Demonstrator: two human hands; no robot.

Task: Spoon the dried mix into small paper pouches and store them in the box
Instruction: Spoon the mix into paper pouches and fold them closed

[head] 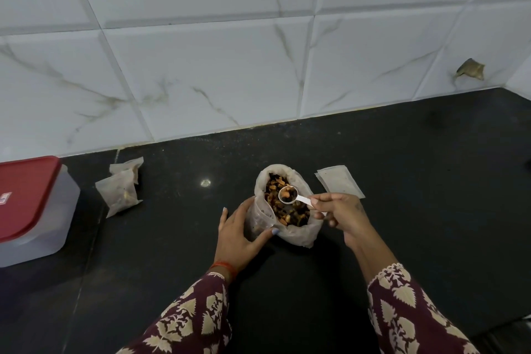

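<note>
Over the soft bag [298, 236], our right hand [342, 217] pinches the light spoon [297, 198] by its handle. Our left hand [241, 234], fingers loosely curved, steadies the bag's floppy side; we'd keep the loaded spoon level.

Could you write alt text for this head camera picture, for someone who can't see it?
A person's right hand lifts a small white spoon of dried mix above an open bag steadied by the left hand on a black counter. Filled pouches and a red-lidded box sit left, empty pouches right.
</note>
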